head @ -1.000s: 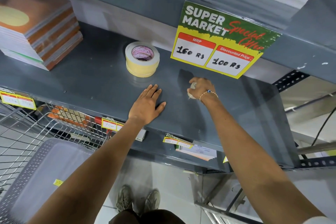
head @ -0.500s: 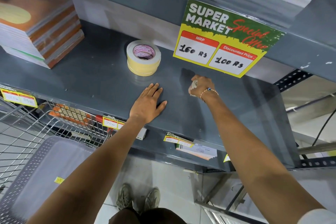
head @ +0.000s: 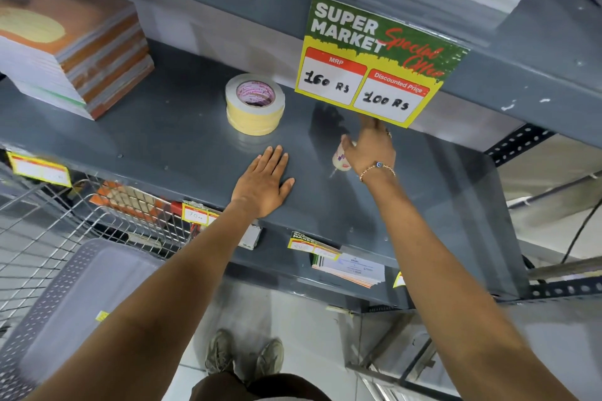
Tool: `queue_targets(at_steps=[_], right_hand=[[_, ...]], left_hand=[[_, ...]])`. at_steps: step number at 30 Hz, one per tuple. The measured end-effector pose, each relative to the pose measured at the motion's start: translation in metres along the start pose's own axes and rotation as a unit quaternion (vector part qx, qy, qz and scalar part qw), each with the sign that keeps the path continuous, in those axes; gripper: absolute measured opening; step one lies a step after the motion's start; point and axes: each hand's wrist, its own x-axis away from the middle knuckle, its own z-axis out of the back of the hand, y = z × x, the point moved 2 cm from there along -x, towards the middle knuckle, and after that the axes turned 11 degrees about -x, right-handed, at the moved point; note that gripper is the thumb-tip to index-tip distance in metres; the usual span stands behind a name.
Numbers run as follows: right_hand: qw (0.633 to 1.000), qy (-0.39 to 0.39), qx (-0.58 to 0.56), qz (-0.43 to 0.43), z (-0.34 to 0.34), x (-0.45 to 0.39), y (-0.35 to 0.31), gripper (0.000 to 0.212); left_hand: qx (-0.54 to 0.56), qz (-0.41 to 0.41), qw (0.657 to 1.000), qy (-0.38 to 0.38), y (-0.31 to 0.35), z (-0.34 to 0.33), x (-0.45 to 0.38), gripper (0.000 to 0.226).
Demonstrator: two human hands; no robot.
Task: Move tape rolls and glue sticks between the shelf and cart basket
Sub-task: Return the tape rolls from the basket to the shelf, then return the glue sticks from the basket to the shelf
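Your left hand [head: 260, 184] lies flat, palm down, on the grey metal shelf [head: 163, 143], fingers [head: 272, 156] straight and close together, thumb spread toward 3 o'clock. It holds nothing.

The cream-yellow stack of tape rolls with a pink-printed core label [head: 255, 103] stands upright on the shelf at 12 o'clock from those fingers, near them but not touching.

Your right hand [head: 371, 148] reaches further back on the shelf, with a beaded bracelet [head: 378, 168] at the wrist. Its fingers extend toward 12 o'clock, and their tips are hidden behind the lower edge of the green and yellow "Super Market Special Offer" price card [head: 374, 58]. A small whitish cylindrical item with purple print [head: 339, 161], probably a glue stick, lies at the thumb side of the palm, at 9 o'clock from the wrist. You cannot tell whether the thumb grips it or merely touches it.

A stack of orange-covered notebooks [head: 75, 52] sits at the shelf's far left. The wire cart basket [head: 49, 231] stands below at 8 o'clock.
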Motion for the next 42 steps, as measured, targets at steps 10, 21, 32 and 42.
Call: queue_targets(at_steps=[10,21,32,42], right_hand=[[0.945,-0.032,-0.185,0.268,-0.069,0.079,-0.073,0.022],[0.806,-0.449,-0.087,0.376,-0.239,0.241,-0.209,0.028],[0.761,-0.582,0.172,0.227,-0.434,0.366,-0.208,0.032],[0.711,-0.614,0.240,0.246,-0.502,0.407,-0.166,0.032]], left_hand=[[0.186,0.209,0.947,0.159,-0.052,0.015,0.095,0.053],[0.253,0.595,0.761,0.057,-0.169,-0.102,0.379,0.032],[0.409,0.616,0.654,-0.159,-0.200,-0.232,0.425,0.039],[0.420,0.637,0.626,-0.159,-0.190,-0.289,0.417,0.029]])
